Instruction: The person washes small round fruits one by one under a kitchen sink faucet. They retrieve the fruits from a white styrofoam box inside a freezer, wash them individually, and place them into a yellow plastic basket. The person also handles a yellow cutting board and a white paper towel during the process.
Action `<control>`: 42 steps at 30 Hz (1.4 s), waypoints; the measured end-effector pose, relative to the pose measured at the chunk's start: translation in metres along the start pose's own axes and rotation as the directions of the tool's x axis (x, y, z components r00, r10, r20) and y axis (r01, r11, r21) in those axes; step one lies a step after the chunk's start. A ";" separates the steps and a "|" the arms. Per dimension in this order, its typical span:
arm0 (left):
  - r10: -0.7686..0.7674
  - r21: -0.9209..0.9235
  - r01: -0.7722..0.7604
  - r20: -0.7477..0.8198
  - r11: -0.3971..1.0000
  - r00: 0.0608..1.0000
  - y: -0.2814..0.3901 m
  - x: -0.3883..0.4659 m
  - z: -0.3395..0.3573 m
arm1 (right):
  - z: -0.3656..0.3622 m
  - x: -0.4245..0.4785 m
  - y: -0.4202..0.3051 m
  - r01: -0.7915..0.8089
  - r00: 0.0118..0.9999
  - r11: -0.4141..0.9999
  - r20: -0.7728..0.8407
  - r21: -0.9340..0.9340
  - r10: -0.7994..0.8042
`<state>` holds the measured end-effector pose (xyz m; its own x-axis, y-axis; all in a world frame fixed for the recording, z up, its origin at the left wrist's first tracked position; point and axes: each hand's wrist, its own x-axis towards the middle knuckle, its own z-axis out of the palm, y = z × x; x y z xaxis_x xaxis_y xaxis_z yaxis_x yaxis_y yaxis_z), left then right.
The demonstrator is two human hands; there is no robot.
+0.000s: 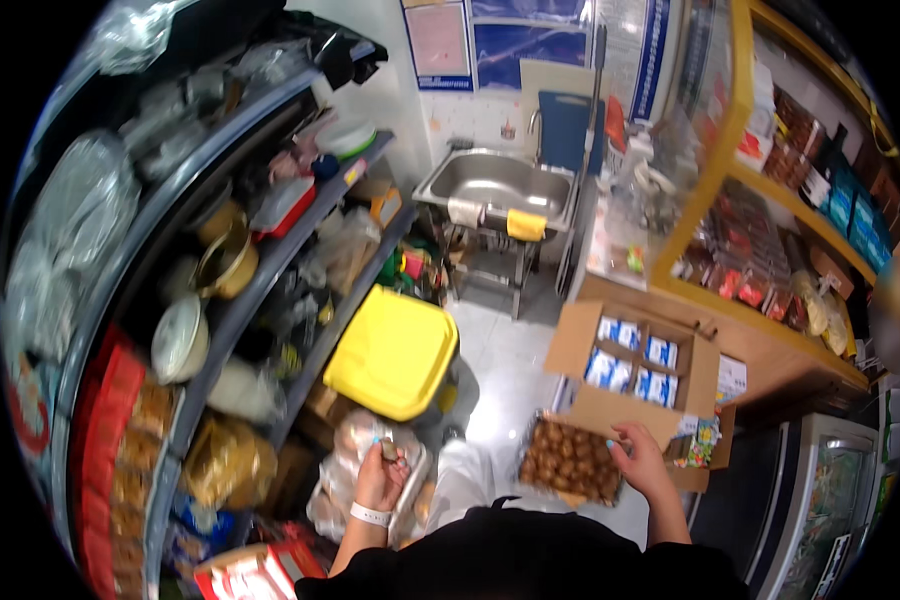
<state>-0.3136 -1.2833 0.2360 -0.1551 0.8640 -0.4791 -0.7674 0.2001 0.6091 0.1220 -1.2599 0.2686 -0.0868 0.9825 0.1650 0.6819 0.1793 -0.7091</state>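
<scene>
My left hand (382,476) is raised over clear plastic bags of round items (332,495), with a small brownish piece (389,450) between its thumb and fingers; what the piece is cannot be told. My right hand (634,454) is at the right edge of a clear plastic tray filled with round brown items (566,459), which look like nuts or small fruits. Its fingers are slightly bent and apart, and nothing shows between them. Above the tray stands an open cardboard carton (701,375) with dividers and blue-and-white packs (656,386).
A bin with a yellow lid (394,351) stands ahead to the left, beside grey shelves (270,262) of bowls and bags. Beyond are a steel sink (502,180) and a yellow cloth (526,225). A yellow-framed display case (780,319) and a glass-door fridge (817,487) line the right.
</scene>
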 end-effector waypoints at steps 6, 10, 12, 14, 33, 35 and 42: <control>-0.066 0.041 0.062 0.102 0.997 0.993 0.110 0.189 0.093 | 0.029 0.209 -0.051 -0.098 0.995 0.991 0.001 -0.095 0.099; -0.045 0.052 0.043 0.052 0.998 0.998 0.173 0.259 0.126 | 0.061 0.337 -0.077 -0.046 0.998 0.998 0.030 -0.040 0.047; -0.072 0.004 0.072 0.092 0.997 0.993 0.189 0.303 0.133 | 0.076 0.389 -0.067 -0.135 0.991 0.989 0.035 0.057 0.133; -0.078 0.005 0.077 0.093 0.997 0.993 0.206 0.341 0.164 | 0.091 0.452 -0.042 -0.185 0.983 0.973 0.015 0.136 0.185; -0.201 0.102 0.200 -0.007 0.974 0.980 0.149 0.789 0.453 | 0.260 1.065 0.311 -0.146 0.914 0.989 -0.378 0.033 0.148; -0.281 0.101 0.286 -0.056 0.953 0.958 0.135 0.824 0.481 | 0.267 1.068 0.311 -0.105 0.930 0.985 -0.366 -0.137 0.048; -0.485 0.391 0.461 -0.041 0.797 0.874 0.062 0.932 0.540 | 0.234 1.097 0.356 0.252 0.963 0.922 -0.018 -0.295 -0.269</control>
<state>-0.1702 -0.2163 0.1688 0.2111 0.6386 -0.7400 -0.4392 0.7383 0.5119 0.0996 -0.1061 0.0365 -0.2537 0.8969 0.3623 0.8211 0.3976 -0.4095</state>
